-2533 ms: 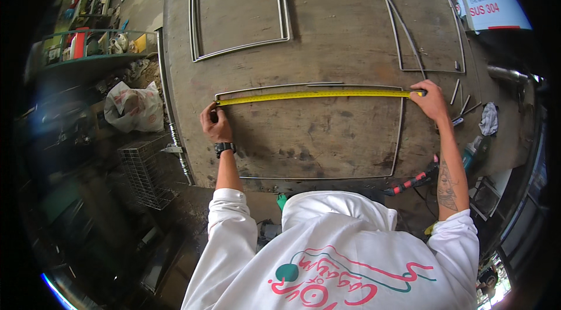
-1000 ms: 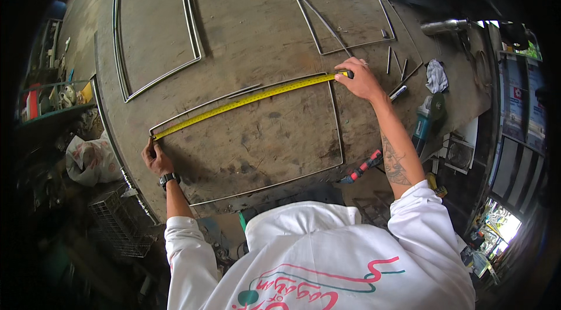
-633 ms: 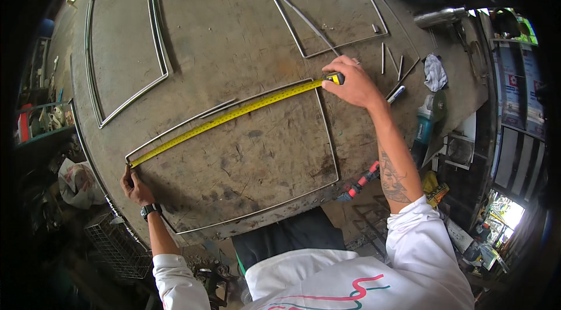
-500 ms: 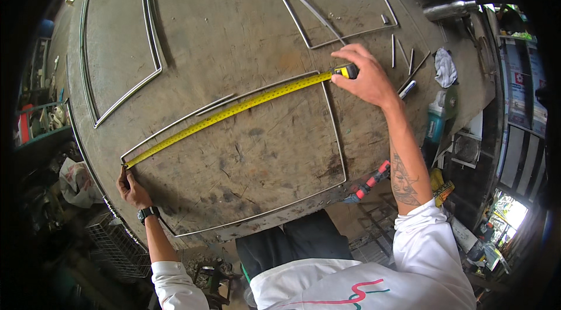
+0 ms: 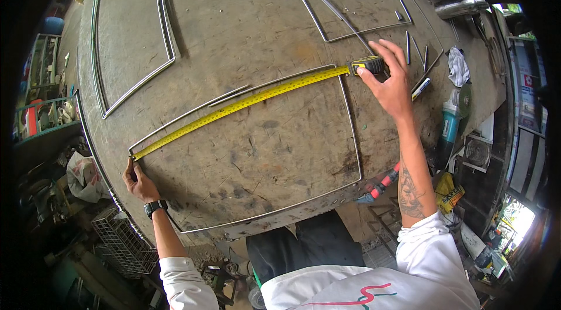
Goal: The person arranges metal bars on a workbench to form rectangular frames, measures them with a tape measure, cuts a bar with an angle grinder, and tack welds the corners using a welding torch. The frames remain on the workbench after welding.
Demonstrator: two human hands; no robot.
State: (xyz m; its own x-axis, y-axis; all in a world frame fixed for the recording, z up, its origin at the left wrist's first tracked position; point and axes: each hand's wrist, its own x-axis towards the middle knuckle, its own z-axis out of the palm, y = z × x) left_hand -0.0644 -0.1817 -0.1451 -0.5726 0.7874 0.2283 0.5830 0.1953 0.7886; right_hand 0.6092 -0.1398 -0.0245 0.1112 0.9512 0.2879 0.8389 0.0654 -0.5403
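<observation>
A yellow tape measure blade (image 5: 251, 100) is stretched across a bent metal rod frame (image 5: 356, 140) lying on the worn table. The blade runs just below the frame's far side, where two rod ends overlap side by side. At the frame's far left corner, my left hand (image 5: 140, 184), with a watch at its wrist, pinches the end of the blade. My right hand (image 5: 390, 85) grips the black and yellow tape measure case (image 5: 369, 66) just past the far right corner, thumb on its near side and fingers curved over the far side.
Other rod frames (image 5: 134, 86) lie on the table (image 5: 234, 23), far left and far right. Short rod pieces (image 5: 408, 48), a marker (image 5: 421, 89), a white rag (image 5: 459, 67) and a teal angle grinder (image 5: 450, 123) lie at right. A red-handled tool (image 5: 385, 180) lies by the near edge.
The whole view has shifted slightly, so the table sits further right in it. More of the tape case shows in my right hand. The blade stays stretched along the frame.
</observation>
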